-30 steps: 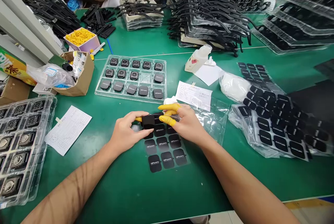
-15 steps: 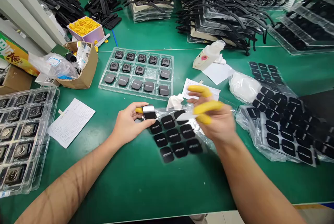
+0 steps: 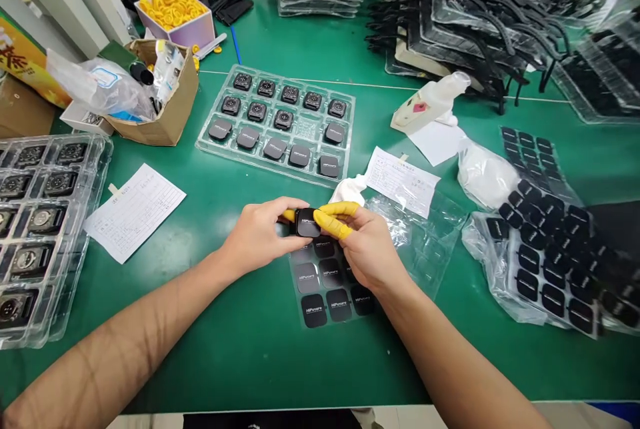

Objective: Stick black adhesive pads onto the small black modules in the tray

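My left hand grips a square black smartwatch body by its left side, fingers closed around it. A black printed film lies over the watch's face. My right hand wears yellow finger covers and pinches the film's right edge against the watch. Right below both hands, a sheet of black films rests on the green table, partly hidden by my right hand. Beyond them, a clear tray holds several watch bodies, the front ones showing films with lettering.
A second watch tray stands at left beside a paper slip. A cardboard box and a box of yellow finger covers are at back left. Right of my hands lie clear plastic, a white bottle and more film sheets.
My right hand has come left and down to the watch, its fingers now closed at the watch edge. The watch face, bare and shiny before, now has a printed film over it.
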A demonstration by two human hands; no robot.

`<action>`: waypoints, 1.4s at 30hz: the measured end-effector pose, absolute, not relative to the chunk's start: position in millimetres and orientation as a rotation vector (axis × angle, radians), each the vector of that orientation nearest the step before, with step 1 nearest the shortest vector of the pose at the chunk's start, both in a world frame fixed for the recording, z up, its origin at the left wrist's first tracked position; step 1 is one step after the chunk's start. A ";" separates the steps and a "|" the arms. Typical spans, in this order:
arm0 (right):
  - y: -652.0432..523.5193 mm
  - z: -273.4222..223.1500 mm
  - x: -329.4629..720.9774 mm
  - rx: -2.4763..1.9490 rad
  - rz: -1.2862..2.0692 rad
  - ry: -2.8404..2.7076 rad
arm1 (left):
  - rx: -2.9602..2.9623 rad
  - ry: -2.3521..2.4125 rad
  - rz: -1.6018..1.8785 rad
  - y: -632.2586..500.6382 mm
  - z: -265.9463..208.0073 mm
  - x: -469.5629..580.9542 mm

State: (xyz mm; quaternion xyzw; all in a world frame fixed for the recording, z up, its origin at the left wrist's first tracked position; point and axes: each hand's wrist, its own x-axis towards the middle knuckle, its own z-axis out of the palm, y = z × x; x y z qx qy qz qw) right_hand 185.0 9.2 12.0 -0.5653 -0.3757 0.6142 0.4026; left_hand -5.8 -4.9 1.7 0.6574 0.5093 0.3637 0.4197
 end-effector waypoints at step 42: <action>8.8 5.4 178.9 -1.401 1.474 -1.303 | 1.614 1.273 0.838 -3.0 3.6 -7.6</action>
